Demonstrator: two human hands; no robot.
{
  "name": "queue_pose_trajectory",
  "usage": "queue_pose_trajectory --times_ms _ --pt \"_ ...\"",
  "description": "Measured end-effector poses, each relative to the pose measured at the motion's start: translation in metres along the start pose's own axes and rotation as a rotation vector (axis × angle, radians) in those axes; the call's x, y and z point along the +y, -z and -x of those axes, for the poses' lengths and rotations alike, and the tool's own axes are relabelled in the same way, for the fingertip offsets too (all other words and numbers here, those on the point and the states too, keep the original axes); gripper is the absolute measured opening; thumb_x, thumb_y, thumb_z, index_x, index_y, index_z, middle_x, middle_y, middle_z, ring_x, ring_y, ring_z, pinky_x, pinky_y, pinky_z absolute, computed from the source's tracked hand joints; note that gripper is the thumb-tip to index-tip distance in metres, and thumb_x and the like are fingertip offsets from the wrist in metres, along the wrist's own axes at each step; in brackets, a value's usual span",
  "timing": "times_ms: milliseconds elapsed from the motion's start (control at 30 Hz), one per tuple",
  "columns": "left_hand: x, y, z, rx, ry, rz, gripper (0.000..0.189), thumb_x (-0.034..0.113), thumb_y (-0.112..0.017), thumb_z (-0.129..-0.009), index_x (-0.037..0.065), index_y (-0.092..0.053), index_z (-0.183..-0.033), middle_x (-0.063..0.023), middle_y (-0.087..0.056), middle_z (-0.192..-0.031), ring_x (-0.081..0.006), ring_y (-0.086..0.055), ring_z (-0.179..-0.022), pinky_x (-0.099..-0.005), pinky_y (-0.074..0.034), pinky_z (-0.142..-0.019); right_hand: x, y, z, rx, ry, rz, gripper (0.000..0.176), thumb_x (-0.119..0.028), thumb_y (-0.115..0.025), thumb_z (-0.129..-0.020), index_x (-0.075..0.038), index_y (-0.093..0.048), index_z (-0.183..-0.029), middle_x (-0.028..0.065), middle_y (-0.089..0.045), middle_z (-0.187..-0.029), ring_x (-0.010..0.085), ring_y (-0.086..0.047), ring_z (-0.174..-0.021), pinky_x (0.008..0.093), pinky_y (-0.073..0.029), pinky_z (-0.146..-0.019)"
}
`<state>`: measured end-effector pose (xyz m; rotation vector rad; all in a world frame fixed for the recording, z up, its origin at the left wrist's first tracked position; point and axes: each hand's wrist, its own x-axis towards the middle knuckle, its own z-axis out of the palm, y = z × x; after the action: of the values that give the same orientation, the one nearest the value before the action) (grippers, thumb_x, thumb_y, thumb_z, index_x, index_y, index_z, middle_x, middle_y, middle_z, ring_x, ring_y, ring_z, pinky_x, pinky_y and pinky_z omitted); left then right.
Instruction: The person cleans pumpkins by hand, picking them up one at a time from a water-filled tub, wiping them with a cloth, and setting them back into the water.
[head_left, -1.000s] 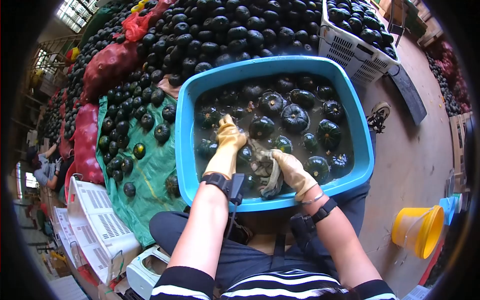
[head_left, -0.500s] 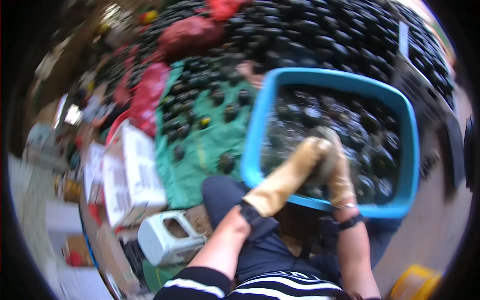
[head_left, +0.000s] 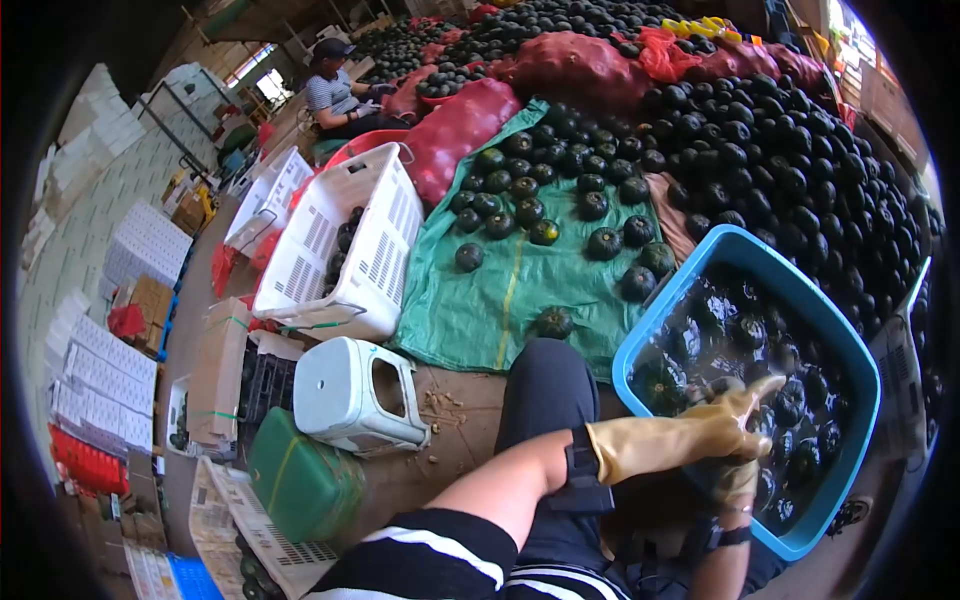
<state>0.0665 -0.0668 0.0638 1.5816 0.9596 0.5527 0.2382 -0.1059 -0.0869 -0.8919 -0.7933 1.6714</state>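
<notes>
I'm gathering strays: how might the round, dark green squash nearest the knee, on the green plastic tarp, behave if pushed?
The squash would probably roll, being rounded with bare tarp beside it. Its rind looks hard, so likely stiff.

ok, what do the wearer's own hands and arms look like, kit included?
Left hand and right hand wear tan rubber gloves, the left one long-cuffed. Black straps behind them, a black box on the left. Left sleeve: black, white stripes.
</notes>
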Motion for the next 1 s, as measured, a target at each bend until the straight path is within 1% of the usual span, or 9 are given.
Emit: queue_pose_trajectory --times_ms 67,233,333,433,600,733,800,933,1000 --pt "-0.019 0.003 -0.016 0.094 0.013 0.178 0.096 0.037 -0.077 -0.084 0.018 -0.024 -0.162 -0.0229 -0.052 -0.143 -0.0384 -0.047 -0.138 -0.0420 -0.034 -0.117 0.026 0.006 -0.021 0.006 -0.096 -0.513 0.055 -0.045 -0.046 -0.108 -0.005 -0.046 -0.146 0.0093 -0.054 -0.140 0.0239 -0.053 -0.127 0.0384 -0.043 -0.111" --pt "-0.039 0.021 -0.043 -0.095 -0.220 -0.331 0.101 0.033 -0.081 -0.076 0.009 -0.028 -0.159 -0.0280 -0.048 -0.147 -0.0416 -0.047 -0.137 -0.0470 -0.035 -0.117 -0.038 -0.065 0.024 0.218 0.090 0.076 0.031 -0.032 -0.050 -0.104 -0.007 -0.063 -0.116 0.0047 -0.066 -0.114 0.0172 -0.064 -0.106 0.0337 -0.052 -0.095" --pt "-0.062 0.029 -0.054 -0.128 -0.404 -0.295 0.087 0.035 -0.074 -0.084 0.008 -0.035 -0.156 -0.0258 -0.049 -0.146 -0.0385 -0.049 -0.135 -0.0451 -0.038 -0.115 -0.035 -0.044 0.008 0.041 0.044 0.201 0.043 -0.032 -0.048 -0.102 -0.001 -0.062 -0.128 0.0105 -0.067 -0.124 0.0164 -0.064 -0.111 0.0300 -0.052 -0.094" --pt "-0.049 0.023 -0.040 -0.112 0.082 0.729 0.064 0.037 -0.066 -0.093 0.004 -0.048 -0.146 -0.0184 -0.062 -0.133 -0.0314 -0.063 -0.117 -0.0470 -0.051 -0.102 -0.049 -0.038 -0.030 0.123 0.058 -0.092 0.043 -0.031 -0.053 -0.107 -0.003 -0.059 -0.139 0.0045 -0.067 -0.126 0.0134 -0.063 -0.114 0.0273 -0.049 -0.100" --pt "-0.083 0.040 -0.054 -0.026 0.359 1.383 0.059 0.051 -0.054 -0.099 0.000 -0.062 -0.127 -0.0185 -0.070 -0.117 -0.0379 -0.067 -0.110 -0.0588 -0.057 -0.092 -0.022 0.014 -0.047 -0.106 -0.110 1.344 0.058 -0.039 -0.057 -0.097 -0.010 -0.052 -0.147 0.0264 -0.066 -0.124 0.0415 -0.063 -0.116 0.0463 -0.050 -0.099" --pt "-0.096 0.045 -0.044 0.064 0.313 1.372 0.070 0.063 -0.055 -0.097 -0.001 -0.063 -0.125 -0.0222 -0.068 -0.118 -0.0418 -0.066 -0.112 -0.0603 -0.056 -0.094 -0.011 0.014 -0.072 -0.295 -0.425 1.645 0.054 -0.039 -0.062 -0.090 -0.005 -0.064 -0.132 0.0240 -0.071 -0.115 0.0395 -0.067 -0.109 0.0461 -0.052 -0.096" --pt "-0.103 0.046 -0.045 0.071 0.317 1.309 0.073 0.066 -0.054 -0.097 0.001 -0.061 -0.128 -0.0240 -0.066 -0.120 -0.0434 -0.065 -0.111 -0.0599 -0.057 -0.094 -0.015 0.008 -0.071 0.084 -0.556 1.496 0.044 -0.033 -0.059 -0.091 -0.007 -0.069 -0.125 0.0207 -0.072 -0.112 0.0386 -0.068 -0.108 0.0449 -0.052 -0.096" --pt "-0.114 0.036 -0.060 0.221 0.510 1.226 0.068 0.064 -0.049 -0.100 0.006 -0.054 -0.135 -0.0253 -0.061 -0.129 -0.0416 -0.063 -0.115 -0.0569 -0.055 -0.097 -0.076 -0.026 -0.050 0.218 -0.204 1.492 0.027 -0.023 -0.048 -0.096 -0.008 -0.071 -0.096 0.0239 -0.071 -0.094 0.0434 -0.068 -0.093 0.0527 -0.053 -0.086" --pt "-0.140 0.026 -0.071 0.086 0.264 0.717 0.062 0.059 -0.043 -0.104 0.007 -0.055 -0.136 -0.0251 -0.061 -0.131 -0.0381 -0.062 -0.117 -0.0506 -0.050 -0.104 -0.081 -0.066 -0.040 0.402 0.061 1.233 0.031 -0.026 -0.051 -0.097 -0.003 -0.071 -0.093 0.0237 -0.071 -0.093 0.0428 -0.068 -0.095 0.0514 -0.053 -0.087"
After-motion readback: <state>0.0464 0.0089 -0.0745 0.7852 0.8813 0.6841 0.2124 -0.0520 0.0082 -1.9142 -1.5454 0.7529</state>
